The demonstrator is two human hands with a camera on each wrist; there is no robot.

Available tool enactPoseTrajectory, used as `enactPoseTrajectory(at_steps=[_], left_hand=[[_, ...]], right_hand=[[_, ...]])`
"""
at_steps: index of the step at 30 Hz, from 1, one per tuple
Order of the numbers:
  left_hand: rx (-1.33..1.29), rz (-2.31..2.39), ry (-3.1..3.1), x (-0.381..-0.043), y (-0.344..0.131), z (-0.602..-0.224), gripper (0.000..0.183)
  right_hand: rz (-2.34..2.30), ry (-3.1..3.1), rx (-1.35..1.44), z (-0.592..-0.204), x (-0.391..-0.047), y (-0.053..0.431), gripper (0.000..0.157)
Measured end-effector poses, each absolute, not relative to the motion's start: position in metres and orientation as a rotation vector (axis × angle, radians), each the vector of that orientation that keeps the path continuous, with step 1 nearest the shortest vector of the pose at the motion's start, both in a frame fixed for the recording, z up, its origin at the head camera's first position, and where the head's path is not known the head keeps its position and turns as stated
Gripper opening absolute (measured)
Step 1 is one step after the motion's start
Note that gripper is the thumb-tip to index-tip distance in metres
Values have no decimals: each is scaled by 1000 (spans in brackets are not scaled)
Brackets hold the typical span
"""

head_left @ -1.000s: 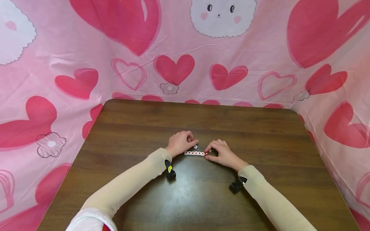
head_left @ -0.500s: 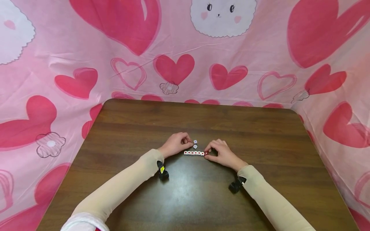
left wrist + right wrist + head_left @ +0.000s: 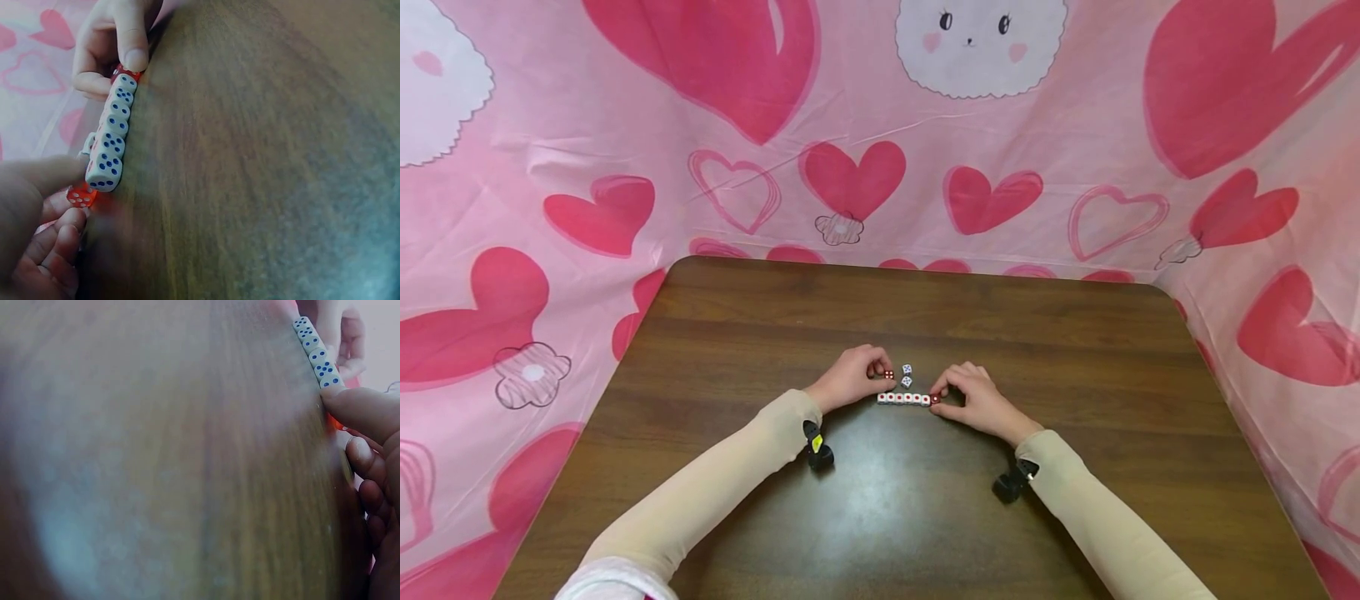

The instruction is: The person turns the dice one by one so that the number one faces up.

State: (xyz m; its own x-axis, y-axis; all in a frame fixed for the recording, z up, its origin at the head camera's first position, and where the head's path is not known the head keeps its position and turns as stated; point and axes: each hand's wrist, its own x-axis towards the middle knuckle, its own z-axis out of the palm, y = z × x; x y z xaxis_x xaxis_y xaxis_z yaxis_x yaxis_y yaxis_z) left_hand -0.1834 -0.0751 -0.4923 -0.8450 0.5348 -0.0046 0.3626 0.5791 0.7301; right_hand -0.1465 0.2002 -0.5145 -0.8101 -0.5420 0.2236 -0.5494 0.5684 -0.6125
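Observation:
In the head view, a straight row of several white dice lies on the table, red dots upward. My right hand pinches a dark red die against the row's right end; the right thumb covers most of it in the right wrist view. Just behind the row's left end, my left hand holds another red die between thumb and fingers, its white dots showing. Two loose white dice sit behind the row, right of the left fingertips. The left wrist view shows blue dots on the row's near side.
The brown wooden table stretches around the hands on all sides. A pink cloth with hearts hangs behind it and at both sides. Small black cameras are strapped at both wrists.
My left hand has drawn back leftward from the loose white dice, uncovering the second one. The red die in its fingers has come into view. My right hand stays at the row's end.

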Motion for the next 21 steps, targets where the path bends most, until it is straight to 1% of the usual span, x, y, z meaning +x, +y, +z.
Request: enactPoseTrajectory(at_steps=[9, 16, 21], left_hand=[[683, 1132, 2611, -184, -74, -487, 20], [726, 1147, 2592, -184, -75, -486, 13], [769, 1149, 2583, -185, -75, -489, 14]], right_hand=[[1090, -2814, 944, -512, -147, 200, 22], [1083, -2772, 960, -513, -147, 200, 24], [1071, -2756, 968, -513, -146, 200, 24]])
